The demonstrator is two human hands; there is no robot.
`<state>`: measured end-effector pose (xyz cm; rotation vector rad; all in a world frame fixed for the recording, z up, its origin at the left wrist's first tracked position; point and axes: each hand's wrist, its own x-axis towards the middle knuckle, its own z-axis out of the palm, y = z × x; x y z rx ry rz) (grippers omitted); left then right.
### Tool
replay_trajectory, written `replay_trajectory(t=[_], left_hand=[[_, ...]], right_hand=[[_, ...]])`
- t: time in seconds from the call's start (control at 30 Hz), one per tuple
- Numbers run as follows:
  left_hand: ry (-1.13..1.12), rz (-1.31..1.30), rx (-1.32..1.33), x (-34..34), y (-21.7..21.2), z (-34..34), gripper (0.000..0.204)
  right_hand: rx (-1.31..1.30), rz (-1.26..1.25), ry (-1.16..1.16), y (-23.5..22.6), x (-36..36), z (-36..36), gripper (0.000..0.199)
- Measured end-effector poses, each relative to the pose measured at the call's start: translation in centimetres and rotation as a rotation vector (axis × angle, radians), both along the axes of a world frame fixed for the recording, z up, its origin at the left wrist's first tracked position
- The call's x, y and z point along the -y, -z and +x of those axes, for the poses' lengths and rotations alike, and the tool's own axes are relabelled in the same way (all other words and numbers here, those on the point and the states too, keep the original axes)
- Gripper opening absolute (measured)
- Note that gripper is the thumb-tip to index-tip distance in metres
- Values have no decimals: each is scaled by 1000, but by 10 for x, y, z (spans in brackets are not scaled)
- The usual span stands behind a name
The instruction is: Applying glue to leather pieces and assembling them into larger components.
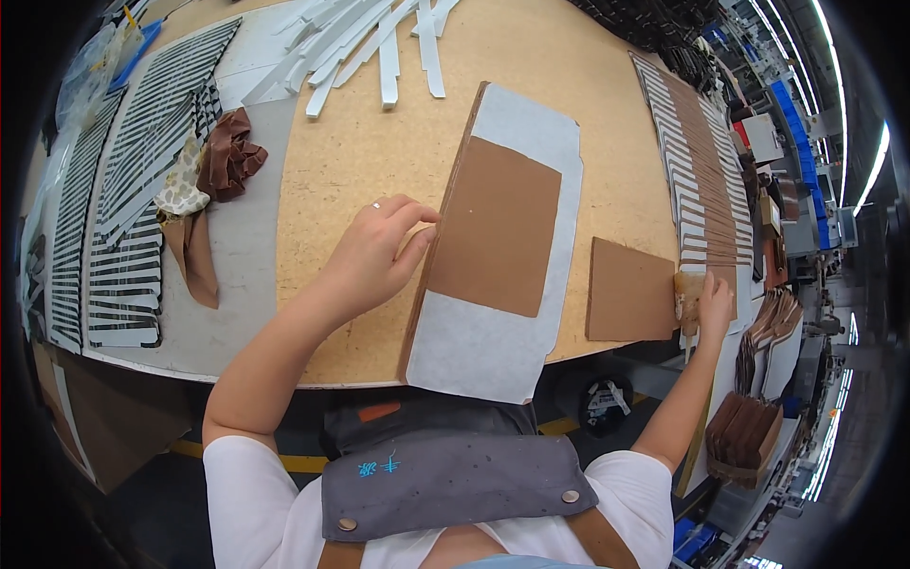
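In front of me a stack of flat panels point(517, 356) lies slightly slanted. The top one is white-backed with a brown rectangle point(498, 228) on it, and brown edges show along the left side. My left hand point(384, 242) is at that left edge, thumb and fingertips pinched together against it. To the right, my right hand point(718, 305) is wrapped around a translucent, stained squeeze bottle point(689, 296), its thin nozzle pointing down. The bottle is just beyond the right edge of a square brown panel point(630, 292), near the table's front edge.
White strips point(379, 57) are piled at the far side of the tan board point(332, 161). Rows of striped pieces point(133, 228) lie at left, beside crumpled brown scraps point(230, 156). More brown-and-white strips point(701, 161) are laid out at right. A dark bin point(605, 403) stands below the table.
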<state>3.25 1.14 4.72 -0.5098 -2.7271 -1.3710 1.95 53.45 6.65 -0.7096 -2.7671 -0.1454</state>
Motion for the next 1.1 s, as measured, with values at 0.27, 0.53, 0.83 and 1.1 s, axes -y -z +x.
replay_trajectory(t=[0.27, 0.53, 0.83, 1.1], left_hand=[[129, -122, -301, -7, 29, 6, 15], [194, -123, -382, -15, 34, 13, 14], [177, -59, -367, -12, 31, 12, 15], [45, -58, -364, 2, 32, -2, 22]], right_hand=[[100, -144, 9, 7, 33, 18, 71], [-100, -130, -73, -14, 38, 10, 62], [-372, -1823, -453, -41, 148, -55, 62], [-226, -1712, -606, 5, 274, -122, 54]])
